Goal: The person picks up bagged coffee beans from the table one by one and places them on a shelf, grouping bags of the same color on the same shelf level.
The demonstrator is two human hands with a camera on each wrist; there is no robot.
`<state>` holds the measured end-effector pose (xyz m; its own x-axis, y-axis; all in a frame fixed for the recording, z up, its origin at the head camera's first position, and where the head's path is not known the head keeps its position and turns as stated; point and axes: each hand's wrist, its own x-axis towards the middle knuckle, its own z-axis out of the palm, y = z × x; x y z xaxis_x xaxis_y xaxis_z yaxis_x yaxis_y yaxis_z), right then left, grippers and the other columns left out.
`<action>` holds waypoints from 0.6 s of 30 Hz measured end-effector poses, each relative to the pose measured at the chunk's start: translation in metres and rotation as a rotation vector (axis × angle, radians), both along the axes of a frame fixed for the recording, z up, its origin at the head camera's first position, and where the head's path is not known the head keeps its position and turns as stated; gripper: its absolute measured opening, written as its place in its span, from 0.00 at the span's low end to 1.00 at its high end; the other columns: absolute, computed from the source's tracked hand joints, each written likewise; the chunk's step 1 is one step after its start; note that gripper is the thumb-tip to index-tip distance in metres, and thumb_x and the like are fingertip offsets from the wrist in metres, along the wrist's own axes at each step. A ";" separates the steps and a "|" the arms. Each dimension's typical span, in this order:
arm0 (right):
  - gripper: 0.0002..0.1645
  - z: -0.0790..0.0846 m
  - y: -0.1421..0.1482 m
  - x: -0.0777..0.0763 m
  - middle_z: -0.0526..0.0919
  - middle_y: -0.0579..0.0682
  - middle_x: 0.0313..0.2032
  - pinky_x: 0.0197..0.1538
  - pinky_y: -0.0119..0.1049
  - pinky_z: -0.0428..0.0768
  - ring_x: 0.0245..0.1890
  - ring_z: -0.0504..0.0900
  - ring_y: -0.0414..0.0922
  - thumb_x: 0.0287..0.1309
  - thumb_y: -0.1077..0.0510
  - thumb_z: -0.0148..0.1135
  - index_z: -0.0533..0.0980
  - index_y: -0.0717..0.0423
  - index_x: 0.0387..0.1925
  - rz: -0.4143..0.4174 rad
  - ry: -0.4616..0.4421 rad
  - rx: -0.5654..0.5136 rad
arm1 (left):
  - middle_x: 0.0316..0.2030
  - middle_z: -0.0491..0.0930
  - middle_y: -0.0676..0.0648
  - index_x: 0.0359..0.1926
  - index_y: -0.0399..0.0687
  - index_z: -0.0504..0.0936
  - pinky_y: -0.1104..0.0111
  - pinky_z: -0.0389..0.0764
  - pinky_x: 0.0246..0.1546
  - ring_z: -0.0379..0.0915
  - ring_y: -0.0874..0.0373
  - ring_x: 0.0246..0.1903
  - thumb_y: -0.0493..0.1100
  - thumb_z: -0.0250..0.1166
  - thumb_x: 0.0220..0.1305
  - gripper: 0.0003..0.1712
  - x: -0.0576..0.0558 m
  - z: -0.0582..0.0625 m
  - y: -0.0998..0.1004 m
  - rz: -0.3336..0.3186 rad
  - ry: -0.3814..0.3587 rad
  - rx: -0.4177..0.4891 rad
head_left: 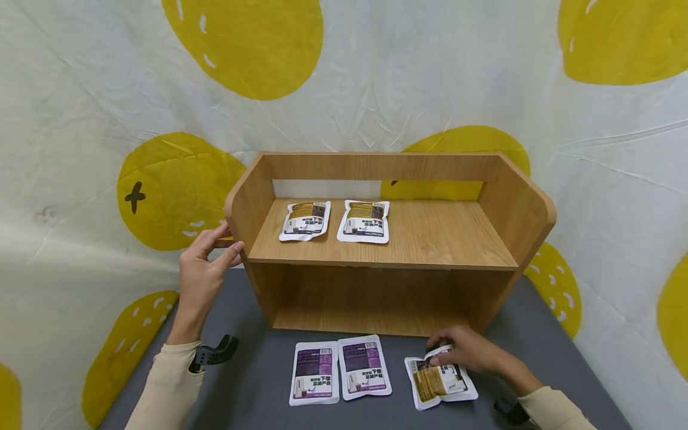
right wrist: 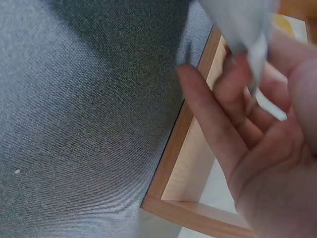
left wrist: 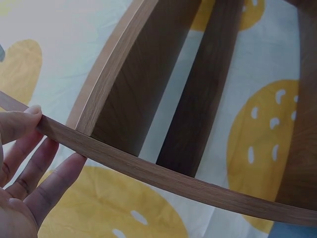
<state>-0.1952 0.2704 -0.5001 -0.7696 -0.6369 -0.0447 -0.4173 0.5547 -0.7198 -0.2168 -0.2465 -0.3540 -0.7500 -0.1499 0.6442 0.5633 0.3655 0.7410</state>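
Note:
My left hand [head_left: 206, 263] pinches the front edge of the left side panel of a two-tier wooden shelf [head_left: 376, 258]. In the left wrist view, the thumb lies on one face of that panel [left wrist: 163, 171] and the fingertips on the other. Near the shelf's lower right front, my right hand [head_left: 467, 349] grips one end of a white-edged pouch [head_left: 438, 382] with a gold and black label. The right wrist view has the pouch [right wrist: 242, 25] between thumb and fingers, mostly cut off. Two similar gold-labelled pouches, one left [head_left: 306, 221] and one right [head_left: 364, 221], lie on the upper tier.
Two purple-labelled pouches, one left [head_left: 314, 373] and one right [head_left: 365, 366], lie side by side on the grey tabletop [head_left: 242, 382] before the shelf. Behind stands a whitish curtain [head_left: 376, 77] with yellow shapes. The shelf's right side panel [head_left: 516, 209] rises beside the upper tier.

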 end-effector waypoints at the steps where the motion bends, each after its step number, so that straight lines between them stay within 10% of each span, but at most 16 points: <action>1: 0.16 0.000 0.000 0.000 0.86 0.41 0.35 0.35 0.28 0.79 0.34 0.79 0.32 0.61 0.51 0.72 0.84 0.58 0.43 -0.031 0.029 -0.004 | 0.48 0.79 0.46 0.64 0.56 0.82 0.70 0.88 0.34 0.82 0.59 0.43 0.32 0.71 0.63 0.29 0.000 0.000 0.000 0.001 0.000 -0.001; 8: 0.14 0.000 0.004 -0.001 0.80 0.40 0.27 0.26 0.28 0.75 0.26 0.75 0.32 0.64 0.47 0.70 0.84 0.54 0.41 -0.202 -0.022 0.017 | 0.49 0.80 0.46 0.64 0.56 0.82 0.70 0.88 0.34 0.82 0.60 0.43 0.32 0.71 0.62 0.29 0.000 0.000 0.000 0.013 0.003 -0.002; 18: 0.35 -0.007 -0.003 0.007 0.79 0.47 0.32 0.31 0.27 0.72 0.30 0.74 0.36 0.52 0.52 0.79 0.76 0.70 0.54 -0.036 -0.139 0.035 | 0.48 0.80 0.47 0.64 0.55 0.81 0.70 0.88 0.34 0.81 0.60 0.43 0.31 0.71 0.62 0.30 -0.001 -0.001 0.000 0.014 0.006 -0.005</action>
